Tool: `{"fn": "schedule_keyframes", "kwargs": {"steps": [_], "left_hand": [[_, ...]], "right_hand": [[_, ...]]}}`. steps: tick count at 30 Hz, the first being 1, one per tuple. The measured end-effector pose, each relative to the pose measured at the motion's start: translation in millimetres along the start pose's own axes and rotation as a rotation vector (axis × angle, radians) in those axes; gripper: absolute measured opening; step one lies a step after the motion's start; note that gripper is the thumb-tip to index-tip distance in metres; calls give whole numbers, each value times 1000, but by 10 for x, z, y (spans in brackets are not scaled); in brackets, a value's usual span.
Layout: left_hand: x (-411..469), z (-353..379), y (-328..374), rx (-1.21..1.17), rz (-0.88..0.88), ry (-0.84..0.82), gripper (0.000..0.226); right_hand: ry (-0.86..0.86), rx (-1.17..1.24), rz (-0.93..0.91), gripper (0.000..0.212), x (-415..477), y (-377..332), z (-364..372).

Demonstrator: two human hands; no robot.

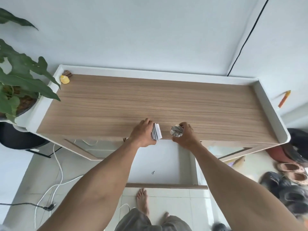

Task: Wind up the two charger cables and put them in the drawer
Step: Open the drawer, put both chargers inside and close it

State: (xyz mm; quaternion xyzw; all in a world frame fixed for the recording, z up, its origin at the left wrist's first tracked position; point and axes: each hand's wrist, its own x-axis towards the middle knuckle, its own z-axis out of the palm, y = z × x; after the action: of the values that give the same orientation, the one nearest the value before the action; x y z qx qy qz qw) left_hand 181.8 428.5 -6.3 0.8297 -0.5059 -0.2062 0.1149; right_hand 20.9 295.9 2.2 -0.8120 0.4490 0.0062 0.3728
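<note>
Where the left hand (141, 135) curls at the front edge of the desk (150, 100), a wound cable bundle (157, 133) is gripped, half hidden by its fingers. Just beside it, a second coiled cable (176, 131) is clutched in the right hand (186, 137) (plugs cannot be made out). Below both wrists, the open drawer (166, 160) is partly covered by the forearms.

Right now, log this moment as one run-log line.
left hand: grips first wound cable | right hand: grips second wound cable | place: desktop front edge | drawer: open, cables not inside
</note>
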Motion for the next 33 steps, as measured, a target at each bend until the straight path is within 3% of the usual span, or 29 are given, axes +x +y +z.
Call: {"fn": "schedule_keyframes", "kwargs": {"steps": [5, 16, 33], "left_hand": [[-103, 264, 266, 11, 73, -97, 80], [-219, 773, 158, 13, 39, -261, 71], [51, 1375, -512, 139, -49, -294, 65]], "right_hand": [[-9, -17, 69, 66, -277, 295, -35], [-111, -44, 189, 64, -487, 623, 281], [-182, -11, 344, 63, 85, 758, 1099]]}}
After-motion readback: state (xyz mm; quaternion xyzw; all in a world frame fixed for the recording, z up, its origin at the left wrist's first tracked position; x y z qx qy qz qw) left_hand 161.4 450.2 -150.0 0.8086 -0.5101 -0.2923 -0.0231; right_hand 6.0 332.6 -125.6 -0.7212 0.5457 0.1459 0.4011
